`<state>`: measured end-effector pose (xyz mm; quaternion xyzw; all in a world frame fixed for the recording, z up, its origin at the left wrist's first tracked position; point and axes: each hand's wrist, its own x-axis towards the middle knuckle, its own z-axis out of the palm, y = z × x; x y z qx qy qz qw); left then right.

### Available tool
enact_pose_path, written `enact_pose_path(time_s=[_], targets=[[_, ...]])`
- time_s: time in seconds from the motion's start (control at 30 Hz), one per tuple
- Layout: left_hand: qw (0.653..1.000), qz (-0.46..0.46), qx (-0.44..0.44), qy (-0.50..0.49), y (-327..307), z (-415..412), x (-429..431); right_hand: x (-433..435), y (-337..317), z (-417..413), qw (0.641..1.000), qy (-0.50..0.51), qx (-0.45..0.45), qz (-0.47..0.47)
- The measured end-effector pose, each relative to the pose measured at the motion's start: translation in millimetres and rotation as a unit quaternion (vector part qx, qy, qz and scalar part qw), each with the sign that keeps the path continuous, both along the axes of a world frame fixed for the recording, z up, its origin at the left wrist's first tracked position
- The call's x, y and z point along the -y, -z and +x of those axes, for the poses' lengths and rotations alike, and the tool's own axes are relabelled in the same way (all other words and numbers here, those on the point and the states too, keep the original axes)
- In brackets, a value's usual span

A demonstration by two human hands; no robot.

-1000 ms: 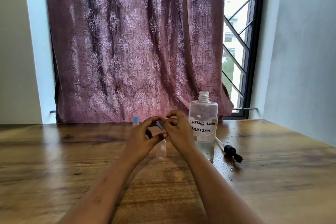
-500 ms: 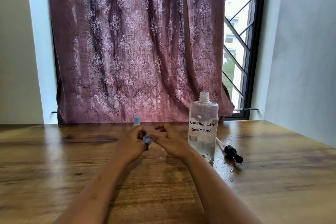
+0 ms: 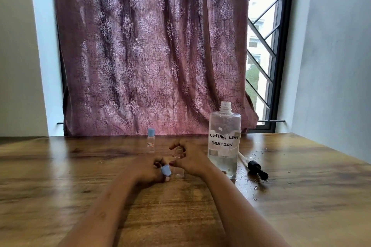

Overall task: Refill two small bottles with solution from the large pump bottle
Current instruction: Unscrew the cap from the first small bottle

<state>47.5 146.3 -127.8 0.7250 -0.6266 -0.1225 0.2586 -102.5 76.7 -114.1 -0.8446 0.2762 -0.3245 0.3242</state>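
Observation:
The large clear bottle [image 3: 223, 142], labelled "CONTACT LENS SOLUTION", stands uncapped on the wooden table [image 3: 60, 186] right of centre. Its black pump head [image 3: 257, 168] with tube lies on the table to its right. My right hand [image 3: 190, 158] grips a small clear bottle [image 3: 178, 172] that stands upright with no cap on. My left hand [image 3: 149, 170] rests low on the table just left of it and pinches a small blue cap [image 3: 165, 171]. A second small bottle [image 3: 150, 140] with a blue cap on stands farther back.
Water drops [image 3: 255, 188] lie on the wood around the pump head and the large bottle. A patterned maroon curtain [image 3: 148, 50] hangs behind the table's far edge, with a barred window [image 3: 261, 46] to its right. A pale wall [image 3: 337, 66] borders the table's right side.
Both hands have dropped from chest height to the table. The blue cap has come off the small bottle into my left hand, which has moved left and nearer; my right hand keeps the bottle upright.

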Motion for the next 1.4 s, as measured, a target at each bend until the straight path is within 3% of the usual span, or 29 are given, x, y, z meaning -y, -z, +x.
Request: enact_pose_path(time_s=[0.27,0.53,1.07,1.2,1.4], targets=[[0.999,0.033,0.032,-0.011,2.4,-0.1,3.7,3.2,1.9,0.3,1.0,-0.001,0.001,0.0],[0.999,0.008,0.047,0.01,4.2,-2.6,5.1,5.3,3.7,1.9,1.0,0.0,0.003,-0.008],[0.999,0.017,0.026,-0.01,6.4,1.8,7.4,6.6,5.0,3.0,1.0,-0.001,-0.001,-0.006],[0.999,-0.042,0.018,-0.009,6.9,0.0,8.4,6.2,4.4,2.6,0.999,0.001,-0.007,-0.048],[0.983,-0.177,-0.042,0.033,8.1,-14.2,12.5,4.7,4.3,4.7,0.999,0.006,0.03,-0.027]])
